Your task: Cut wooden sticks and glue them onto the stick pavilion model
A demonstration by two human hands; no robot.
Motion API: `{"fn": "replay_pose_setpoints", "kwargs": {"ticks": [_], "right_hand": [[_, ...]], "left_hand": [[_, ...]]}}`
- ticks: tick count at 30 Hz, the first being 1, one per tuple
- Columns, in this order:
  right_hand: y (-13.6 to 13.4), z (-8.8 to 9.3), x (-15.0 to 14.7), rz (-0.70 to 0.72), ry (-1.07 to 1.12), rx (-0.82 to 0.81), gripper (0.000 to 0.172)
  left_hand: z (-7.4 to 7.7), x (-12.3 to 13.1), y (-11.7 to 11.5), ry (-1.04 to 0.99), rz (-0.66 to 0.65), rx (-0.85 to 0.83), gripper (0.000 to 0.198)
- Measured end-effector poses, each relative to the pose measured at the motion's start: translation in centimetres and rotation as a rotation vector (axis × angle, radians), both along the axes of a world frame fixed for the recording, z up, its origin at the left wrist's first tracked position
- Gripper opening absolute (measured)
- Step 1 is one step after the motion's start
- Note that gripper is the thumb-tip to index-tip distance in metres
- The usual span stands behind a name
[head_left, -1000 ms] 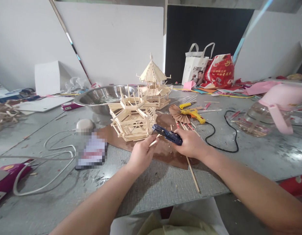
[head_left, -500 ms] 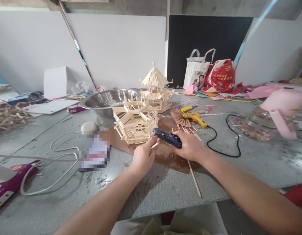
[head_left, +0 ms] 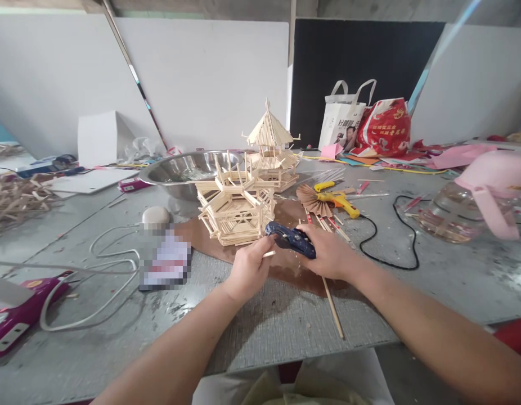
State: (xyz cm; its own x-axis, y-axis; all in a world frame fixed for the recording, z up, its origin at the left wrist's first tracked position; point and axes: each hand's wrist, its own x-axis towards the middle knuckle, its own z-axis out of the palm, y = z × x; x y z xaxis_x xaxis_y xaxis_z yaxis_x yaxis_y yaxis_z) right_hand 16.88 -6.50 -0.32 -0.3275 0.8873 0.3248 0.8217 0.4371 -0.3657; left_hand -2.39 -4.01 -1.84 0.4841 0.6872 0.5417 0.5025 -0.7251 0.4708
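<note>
My left hand (head_left: 247, 270) is closed in a pinch on a short wooden stick (head_left: 269, 254), held just in front of an unfinished stick-built tower model (head_left: 235, 205). My right hand (head_left: 330, 256) grips dark blue cutting pliers (head_left: 290, 237), whose jaws sit right at the stick's end. Both hands hover over a brown sheet (head_left: 286, 264) lying on the grey table (head_left: 264, 326). A finished stick pagoda (head_left: 271, 149) stands behind the unfinished model.
A steel bowl (head_left: 180, 169) sits at the back left, and a yellow glue gun (head_left: 338, 201) with a black cord (head_left: 391, 247) at the right. A pink-lidded clear jug (head_left: 480, 197) lies far right. Long sticks (head_left: 332, 306), a white cable (head_left: 95, 281), a magenta device (head_left: 19, 309) and bags (head_left: 370, 126) lie around.
The camera tilted slightly, shifting the scene. The stick between my left fingers shows shorter now, with the pliers' jaws closer against it.
</note>
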Motion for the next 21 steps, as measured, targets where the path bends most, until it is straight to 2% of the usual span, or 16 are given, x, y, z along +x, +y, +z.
{"fn": "replay_pose_setpoints", "kwargs": {"ticks": [6, 13, 17, 21], "right_hand": [[-0.1, 0.1, 0.2, 0.09, 0.033, 0.039, 0.042], [0.3, 0.0, 0.8, 0.193, 0.061, 0.047, 0.043], [0.4, -0.1, 1.0, 0.249, 0.08, 0.076, 0.045], [0.4, 0.0, 1.0, 0.247, 0.077, 0.076, 0.046]], "left_hand": [[0.9, 0.0, -0.8, -0.087, -0.109, -0.167, 0.026], [2.3, 0.4, -1.4, -0.202, -0.246, -0.479, 0.024], [2.4, 0.6, -1.6, -0.282, -0.287, -0.649, 0.033], [2.1, 0.4, -1.5, -0.329, -0.367, -0.797, 0.037]]}}
